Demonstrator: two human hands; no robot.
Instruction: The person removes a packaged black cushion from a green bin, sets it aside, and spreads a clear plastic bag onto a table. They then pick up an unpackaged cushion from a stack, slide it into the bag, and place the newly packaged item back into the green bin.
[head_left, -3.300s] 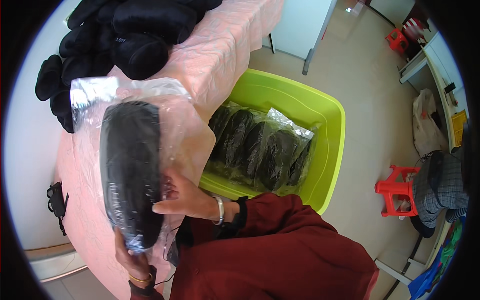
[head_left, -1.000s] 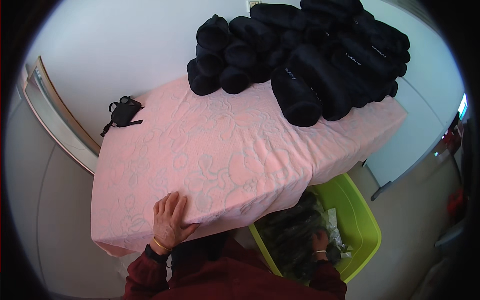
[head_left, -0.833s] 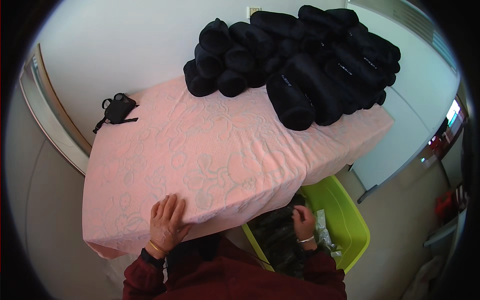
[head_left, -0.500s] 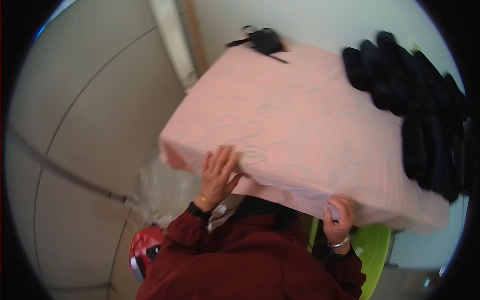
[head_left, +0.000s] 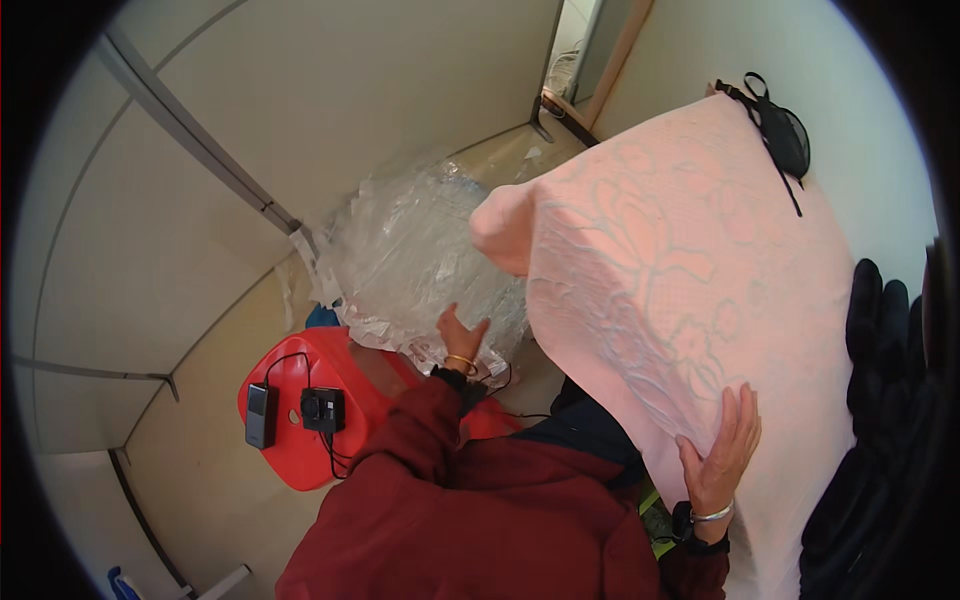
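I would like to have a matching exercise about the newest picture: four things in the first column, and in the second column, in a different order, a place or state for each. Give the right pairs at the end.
Column 1
1. left hand
2. right hand
3. red stool
4. black pouch

Column 2
A. lies next to the white wall, with a loose strap
B. bears two small dark devices
C. is by the heap of clear plastic, above a gold-coloured bracelet
D. is on the pink cloth, above a silver-coloured bracelet

Pairs: 1-C, 2-D, 3-B, 4-A
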